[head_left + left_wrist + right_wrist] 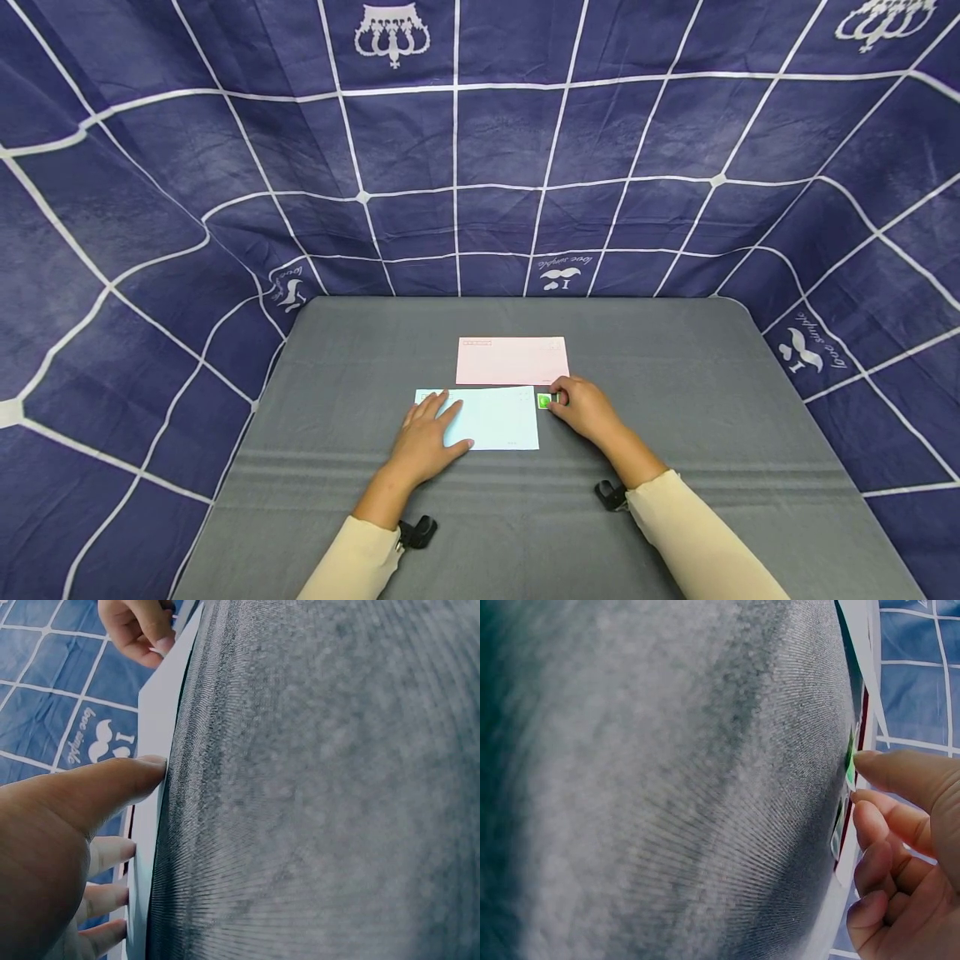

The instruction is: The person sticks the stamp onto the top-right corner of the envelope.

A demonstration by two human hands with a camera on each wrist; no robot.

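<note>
The left hand lies spread on a blue envelope while the right hand pinches a green stamp beside its two o'clock corner (the pickup, seemingly), likely needing a clean lift next.

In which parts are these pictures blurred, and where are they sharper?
Head view: mostly clear, though the print on the light blue envelope is illegible; left wrist view: the grey tablecloth is soft toward the right, its weave crisper beside the envelope; right wrist view: the grey tablecloth blurs at left, its texture sharper near the green stamp.
</note>
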